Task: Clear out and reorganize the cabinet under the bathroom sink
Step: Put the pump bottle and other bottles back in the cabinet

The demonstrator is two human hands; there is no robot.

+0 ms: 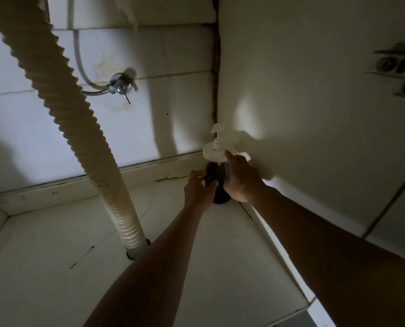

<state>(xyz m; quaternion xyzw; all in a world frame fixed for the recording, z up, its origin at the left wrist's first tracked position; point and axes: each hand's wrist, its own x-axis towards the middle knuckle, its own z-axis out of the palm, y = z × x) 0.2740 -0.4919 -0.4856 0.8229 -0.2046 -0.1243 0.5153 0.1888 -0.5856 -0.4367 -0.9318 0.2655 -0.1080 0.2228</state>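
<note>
A dark pump bottle (217, 177) with a wide white cap and white pump head stands upright in the back right corner of the cabinet floor (55, 267). My left hand (198, 191) grips its lower left side. My right hand (240, 179) wraps its right side, with the forefinger touching the white cap. Most of the bottle's body is hidden between the two hands.
A ribbed cream drain hose (79, 128) runs diagonally from the top left down into the floor at centre. A metal shut-off valve (121, 87) with a hose sits on the tiled back wall. The white right side panel carries a door hinge (397, 69).
</note>
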